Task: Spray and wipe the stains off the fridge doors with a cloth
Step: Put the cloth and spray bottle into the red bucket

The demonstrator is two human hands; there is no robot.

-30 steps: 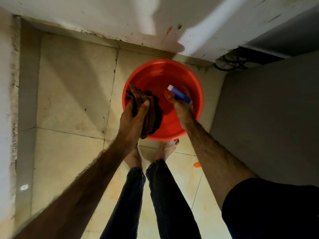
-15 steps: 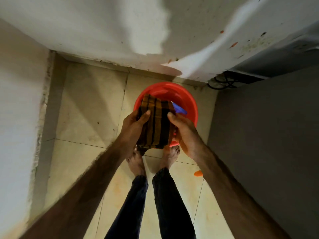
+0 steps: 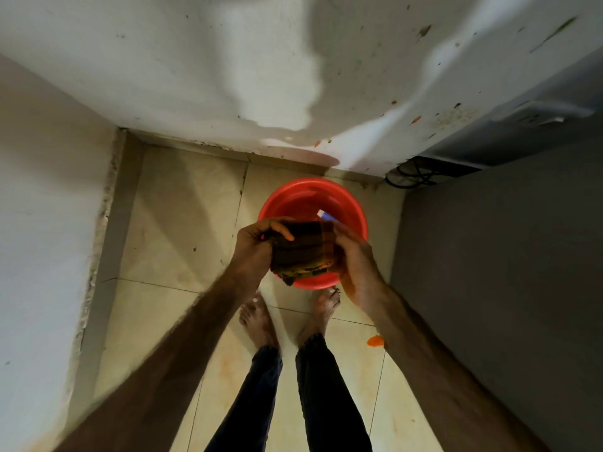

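Cloth [image 3: 301, 247] bunched between both hands over the red basin [image 3: 295, 203], left hand [image 3: 257, 246] and right hand [image 3: 354, 262] each curled round an end; I'd twist hard, keep drips in basin, then grab the blue spray bottle [image 3: 326, 216] lying inside it.

One cloth [image 3: 301, 252], one red basin [image 3: 311, 203], one blue-white bottle [image 3: 326, 216], two hands, two bare feet.
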